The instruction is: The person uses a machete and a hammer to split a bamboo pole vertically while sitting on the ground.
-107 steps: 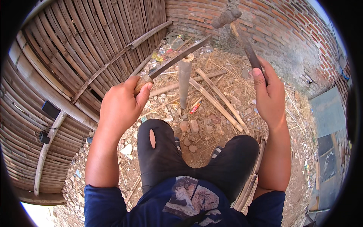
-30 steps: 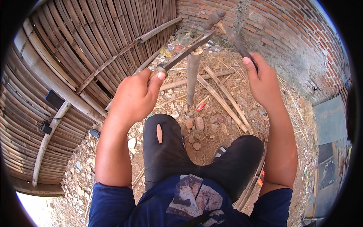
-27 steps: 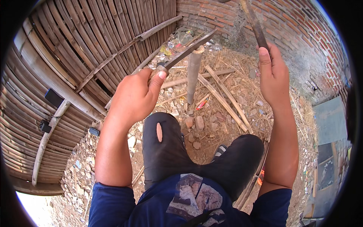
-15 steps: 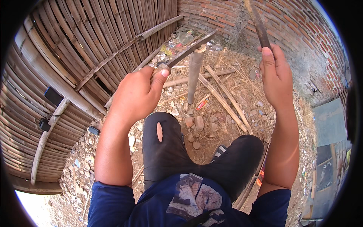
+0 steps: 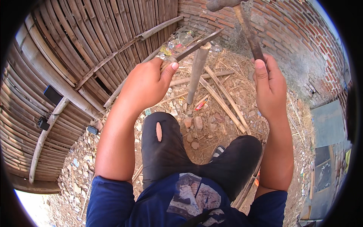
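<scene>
My left hand point(image 5: 145, 85) is wrapped round the handle of a machete point(image 5: 197, 45), whose dark blade points away and to the right. The blade crosses the top of a bamboo pole point(image 5: 197, 70); I cannot tell whether it has bitten into the wood. The pole stands on the ground in front of my knees, its top leaning right. At the right, my right hand point(image 5: 270, 89) grips a hammer point(image 5: 247, 32) by its wooden handle, thumb along it. The hammer's head is raised at the upper edge, beyond and above the machete's tip.
Split bamboo strips point(image 5: 223, 98) lie on straw-covered ground beyond my knees. Stones point(image 5: 197, 123) and a red wrapper point(image 5: 201, 104) lie near the pole's foot. A bamboo fence point(image 5: 94, 41) rises at the left, a brick wall point(image 5: 302, 41) at the far right.
The hammer has come down and toward the left, bringing its head into view. My left hand and the machete have shifted right and slightly away, and the pole's top has tilted right.
</scene>
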Motion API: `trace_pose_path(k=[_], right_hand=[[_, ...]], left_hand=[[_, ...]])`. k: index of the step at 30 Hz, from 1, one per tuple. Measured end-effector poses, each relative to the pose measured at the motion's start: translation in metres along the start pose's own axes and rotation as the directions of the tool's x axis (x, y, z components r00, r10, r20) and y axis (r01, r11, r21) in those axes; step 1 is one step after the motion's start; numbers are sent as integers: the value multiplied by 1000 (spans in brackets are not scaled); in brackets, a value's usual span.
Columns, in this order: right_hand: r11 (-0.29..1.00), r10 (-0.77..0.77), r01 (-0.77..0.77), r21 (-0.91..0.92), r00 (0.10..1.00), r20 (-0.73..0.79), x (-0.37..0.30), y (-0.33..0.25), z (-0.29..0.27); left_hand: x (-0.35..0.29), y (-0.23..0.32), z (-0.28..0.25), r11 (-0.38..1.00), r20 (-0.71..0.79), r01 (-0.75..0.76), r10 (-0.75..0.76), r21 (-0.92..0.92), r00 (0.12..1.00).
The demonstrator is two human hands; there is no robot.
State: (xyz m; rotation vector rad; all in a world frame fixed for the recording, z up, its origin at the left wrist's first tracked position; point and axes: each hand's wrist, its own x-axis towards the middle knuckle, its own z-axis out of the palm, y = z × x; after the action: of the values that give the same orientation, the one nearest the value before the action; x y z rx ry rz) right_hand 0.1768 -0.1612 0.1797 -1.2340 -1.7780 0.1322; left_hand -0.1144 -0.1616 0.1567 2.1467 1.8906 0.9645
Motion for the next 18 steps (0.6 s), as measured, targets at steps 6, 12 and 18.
trace_pose_path(k=[6,12,18], right_hand=[[976,-27,65,-208,983,182,-14,21,27],[999,39,-39,31,999,15,9,5,-5],[979,120,-81,-189,971,205,-16,21,31]], left_hand=[[6,7,9,999,-10,-22,22,31,1000],[4,5,4,1000,13,-14,14,19,1000],[4,17,5,1000,74,21,-21,-6,997]])
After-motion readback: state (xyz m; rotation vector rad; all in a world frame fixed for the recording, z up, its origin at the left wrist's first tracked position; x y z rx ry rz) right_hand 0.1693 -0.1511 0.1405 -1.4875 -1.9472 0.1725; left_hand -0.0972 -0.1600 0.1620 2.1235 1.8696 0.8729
